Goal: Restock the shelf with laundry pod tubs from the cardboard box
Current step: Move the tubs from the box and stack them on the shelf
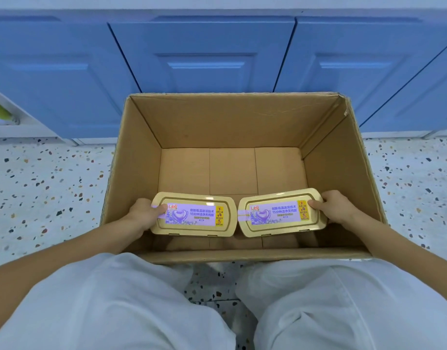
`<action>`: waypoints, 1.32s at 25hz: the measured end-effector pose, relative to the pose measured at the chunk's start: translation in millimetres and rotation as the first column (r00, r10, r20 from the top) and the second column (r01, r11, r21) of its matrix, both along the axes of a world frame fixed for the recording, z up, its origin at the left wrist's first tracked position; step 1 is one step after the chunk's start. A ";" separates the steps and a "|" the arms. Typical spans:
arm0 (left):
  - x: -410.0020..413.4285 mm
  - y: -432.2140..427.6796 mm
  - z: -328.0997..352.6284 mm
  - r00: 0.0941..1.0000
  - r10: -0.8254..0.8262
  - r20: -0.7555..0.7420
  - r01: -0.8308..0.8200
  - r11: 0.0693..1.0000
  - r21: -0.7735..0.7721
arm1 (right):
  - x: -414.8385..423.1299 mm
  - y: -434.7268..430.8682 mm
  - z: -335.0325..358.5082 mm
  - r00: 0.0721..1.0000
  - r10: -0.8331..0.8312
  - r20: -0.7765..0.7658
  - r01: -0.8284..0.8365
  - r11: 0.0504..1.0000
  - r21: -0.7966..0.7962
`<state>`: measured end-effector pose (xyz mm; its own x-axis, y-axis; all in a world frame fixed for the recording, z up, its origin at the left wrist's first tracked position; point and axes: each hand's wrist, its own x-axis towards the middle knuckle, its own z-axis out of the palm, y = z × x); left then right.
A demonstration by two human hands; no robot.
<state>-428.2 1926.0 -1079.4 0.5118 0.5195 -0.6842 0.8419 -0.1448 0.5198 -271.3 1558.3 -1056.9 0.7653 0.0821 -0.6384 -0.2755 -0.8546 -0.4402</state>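
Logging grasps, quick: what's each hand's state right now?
Left hand: grips the left tub at its outer end, thumb on lid.
Right hand: grips the right tub at its outer end, thumb on lid.

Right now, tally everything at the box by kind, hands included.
Tubs: 2, the left tub and the right tub
Box: 1
Hands: 2, the left hand gripping the left tub, the right hand gripping the right tub
Total: 5
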 end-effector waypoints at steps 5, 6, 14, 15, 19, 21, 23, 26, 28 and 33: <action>4.5 4.0 41.4 0.966 -0.252 0.050 0.225 0.924 0.309 | -6.7 0.4 41.2 0.920 0.247 0.305 -0.201 0.964 -0.174; 5.8 2.4 53.6 0.961 -0.261 0.086 0.217 0.913 0.345 | -6.3 -0.5 50.5 0.903 0.232 0.362 -0.186 0.970 -0.159; 14.6 14.1 125.9 0.905 -0.135 0.403 -0.040 0.917 0.397 | 14.5 2.3 126.8 0.815 0.013 0.579 -0.028 0.999 0.018; 18.1 18.5 134.2 0.895 -0.111 0.432 -0.071 0.920 0.385 | 19.3 5.3 135.8 0.807 -0.005 0.591 -0.017 0.999 0.032; 36.9 30.8 177.0 0.851 -0.093 0.516 -0.129 0.917 0.378 | 38.0 21.9 177.8 0.757 -0.061 0.650 0.013 0.997 0.079; 46.3 40.1 201.0 0.831 -0.097 0.548 -0.153 0.907 0.393 | 48.4 30.0 202.1 0.733 -0.084 0.675 0.021 0.995 0.102; 54.9 50.8 226.9 0.810 -0.102 0.577 -0.177 0.896 0.407 | 59.9 37.3 228.6 0.704 -0.107 0.703 0.019 0.991 0.132; 66.6 68.8 265.7 0.780 -0.089 0.620 -0.210 0.895 0.394 | 77.9 46.2 269.1 0.662 -0.111 0.741 -0.004 0.988 0.152; 72.5 80.8 293.4 0.737 -0.071 0.672 -0.236 0.905 0.354 | 90.7 53.0 298.1 0.646 -0.127 0.753 -0.014 0.984 0.178; 90.9 94.4 363.7 0.647 -0.026 0.762 -0.284 0.919 0.273 | 111.3 70.9 367.3 0.631 -0.232 0.740 -0.045 0.942 0.333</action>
<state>-337.3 2020.3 -715.7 0.6680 0.7327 0.1297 0.2181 -0.3594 0.9073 -160.1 1629.2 -689.6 0.9737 0.0552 0.2210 0.2051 -0.6342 -0.7454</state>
